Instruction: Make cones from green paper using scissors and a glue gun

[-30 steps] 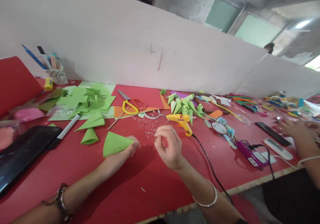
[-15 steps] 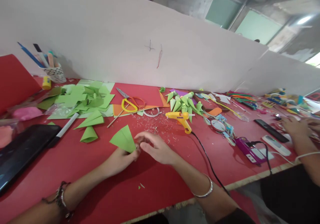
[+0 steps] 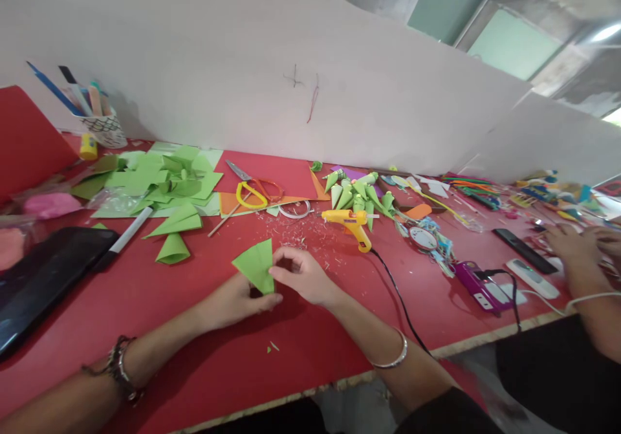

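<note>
Between my hands is a fan-shaped piece of green paper (image 3: 257, 264), its narrow end pointing down. My left hand (image 3: 237, 303) holds it from below and behind, thumb stretched along the lower tip. My right hand (image 3: 301, 275) pinches the paper's right edge between thumb and fingers. To the left on the red table lie a rolled green paper cone (image 3: 173, 249) and a folded green paper piece (image 3: 178, 220). A yellow glue gun (image 3: 350, 222) rests just beyond my right hand, its black cord running toward the front edge.
Scissors (image 3: 251, 195) lie on coloured sheets near a pile of green paper (image 3: 169, 178). Small finished green cones (image 3: 356, 195) sit behind the glue gun. A black phone-like object (image 3: 43, 285) lies left; a purple power strip (image 3: 485, 288) lies right. Another person's hands (image 3: 577, 246) work at far right.
My right hand has come left to the green paper and now grips its right edge. The paper has turned from lying sideways to tip-down. A small green scrap now lies near the front.
</note>
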`<state>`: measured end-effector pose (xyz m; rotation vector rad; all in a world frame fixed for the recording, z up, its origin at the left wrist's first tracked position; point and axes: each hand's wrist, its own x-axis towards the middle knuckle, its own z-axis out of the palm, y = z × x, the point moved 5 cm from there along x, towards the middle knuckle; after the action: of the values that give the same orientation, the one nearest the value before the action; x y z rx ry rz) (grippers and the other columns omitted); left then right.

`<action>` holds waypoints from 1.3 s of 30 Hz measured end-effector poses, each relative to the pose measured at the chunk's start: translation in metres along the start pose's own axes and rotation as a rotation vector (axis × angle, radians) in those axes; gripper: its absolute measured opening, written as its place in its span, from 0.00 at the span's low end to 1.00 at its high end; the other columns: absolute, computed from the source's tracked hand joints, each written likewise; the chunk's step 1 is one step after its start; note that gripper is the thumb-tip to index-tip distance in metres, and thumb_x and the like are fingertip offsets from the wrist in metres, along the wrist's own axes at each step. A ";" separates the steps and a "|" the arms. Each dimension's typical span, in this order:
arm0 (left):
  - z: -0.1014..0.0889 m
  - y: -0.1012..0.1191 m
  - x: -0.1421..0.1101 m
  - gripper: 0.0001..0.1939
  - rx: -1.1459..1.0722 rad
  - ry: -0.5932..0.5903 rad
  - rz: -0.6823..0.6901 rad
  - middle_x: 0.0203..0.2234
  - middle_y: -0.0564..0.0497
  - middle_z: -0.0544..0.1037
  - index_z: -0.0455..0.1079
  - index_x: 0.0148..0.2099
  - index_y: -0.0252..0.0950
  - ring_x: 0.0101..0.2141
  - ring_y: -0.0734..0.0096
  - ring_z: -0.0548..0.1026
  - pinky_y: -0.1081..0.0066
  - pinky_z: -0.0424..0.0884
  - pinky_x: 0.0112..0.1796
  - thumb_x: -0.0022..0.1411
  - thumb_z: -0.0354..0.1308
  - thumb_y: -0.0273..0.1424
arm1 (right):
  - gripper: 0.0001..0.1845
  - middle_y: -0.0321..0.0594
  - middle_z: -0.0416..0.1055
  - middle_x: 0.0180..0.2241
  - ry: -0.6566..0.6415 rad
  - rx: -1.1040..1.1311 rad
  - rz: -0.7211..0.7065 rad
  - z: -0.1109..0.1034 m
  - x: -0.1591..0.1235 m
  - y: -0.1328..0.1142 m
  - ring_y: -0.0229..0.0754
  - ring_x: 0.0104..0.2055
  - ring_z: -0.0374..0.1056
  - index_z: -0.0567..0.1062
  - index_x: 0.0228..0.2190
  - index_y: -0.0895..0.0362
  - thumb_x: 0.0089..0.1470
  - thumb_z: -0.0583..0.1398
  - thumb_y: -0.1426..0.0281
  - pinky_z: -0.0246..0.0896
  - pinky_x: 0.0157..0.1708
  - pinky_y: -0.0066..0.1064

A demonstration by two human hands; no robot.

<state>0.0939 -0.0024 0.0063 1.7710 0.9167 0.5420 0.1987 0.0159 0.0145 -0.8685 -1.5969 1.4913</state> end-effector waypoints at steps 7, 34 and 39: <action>-0.013 0.004 0.002 0.18 0.038 0.155 -0.030 0.16 0.57 0.64 0.66 0.26 0.34 0.20 0.77 0.63 0.78 0.59 0.24 0.59 0.42 0.40 | 0.09 0.29 0.59 0.18 0.322 0.113 0.073 -0.018 0.001 0.007 0.30 0.19 0.54 0.64 0.24 0.57 0.43 0.57 0.65 0.51 0.21 0.24; -0.014 0.006 -0.002 0.21 0.023 0.246 0.039 0.46 0.46 0.70 0.59 0.53 0.37 0.47 0.61 0.66 0.65 0.61 0.49 0.58 0.46 0.38 | 0.20 0.42 0.61 0.41 0.249 -0.611 -0.429 -0.002 -0.014 -0.032 0.40 0.43 0.60 0.61 0.47 0.53 0.49 0.54 0.72 0.60 0.43 0.35; -0.022 -0.002 -0.003 0.22 -0.084 0.405 -0.091 0.36 0.48 0.74 0.66 0.43 0.36 0.41 0.61 0.70 0.68 0.66 0.44 0.54 0.49 0.46 | 0.25 0.43 0.59 0.46 0.216 -0.699 -0.438 -0.001 -0.014 -0.033 0.41 0.48 0.59 0.57 0.52 0.50 0.52 0.51 0.74 0.60 0.46 0.37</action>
<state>0.0758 0.0087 0.0129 1.5616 1.2268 0.8867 0.2067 0.0008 0.0459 -0.9228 -2.0035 0.5075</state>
